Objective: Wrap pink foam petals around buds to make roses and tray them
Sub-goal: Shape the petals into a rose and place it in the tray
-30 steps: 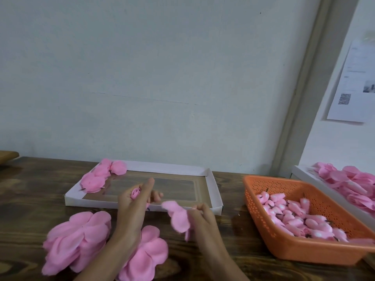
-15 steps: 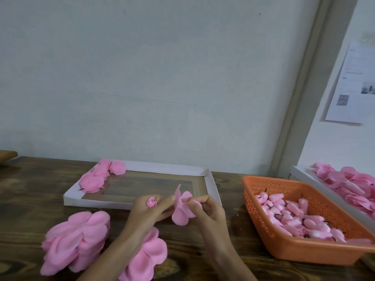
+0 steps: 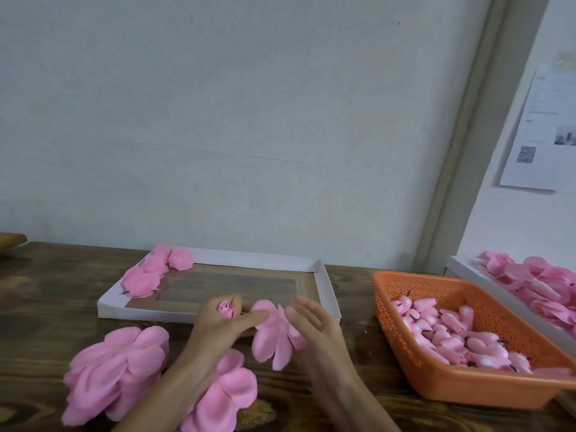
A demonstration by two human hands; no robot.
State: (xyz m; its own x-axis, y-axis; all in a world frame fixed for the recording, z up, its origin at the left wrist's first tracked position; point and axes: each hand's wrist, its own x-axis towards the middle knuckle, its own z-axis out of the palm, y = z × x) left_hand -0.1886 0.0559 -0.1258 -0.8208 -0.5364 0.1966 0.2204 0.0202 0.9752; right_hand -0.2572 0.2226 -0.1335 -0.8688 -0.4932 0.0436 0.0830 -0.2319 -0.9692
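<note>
Between orange basket (image 3: 467,388) and petal piles (image 3: 115,369), left grip (image 3: 218,327) pinches bud (image 3: 227,308), right grip (image 3: 314,325) spread.

A dark-stained wooden table (image 3: 46,307) spans 6 o'clock. Above it a pale wall (image 3: 218,120) fills 12 o'clock. At 2 o'clock a grey-green frame strip (image 3: 461,151) slants upward. At 3 o'clock hangs a printed paper sheet (image 3: 542,132) bearing a QR code (image 3: 525,154). At 9 o'clock a light wooden edge (image 3: 9,240) juts in.

Bare table (image 3: 352,288) between white tray (image 3: 325,285) and orange basket (image 3: 383,310); petal piles (image 3: 115,369) block near-left.
</note>
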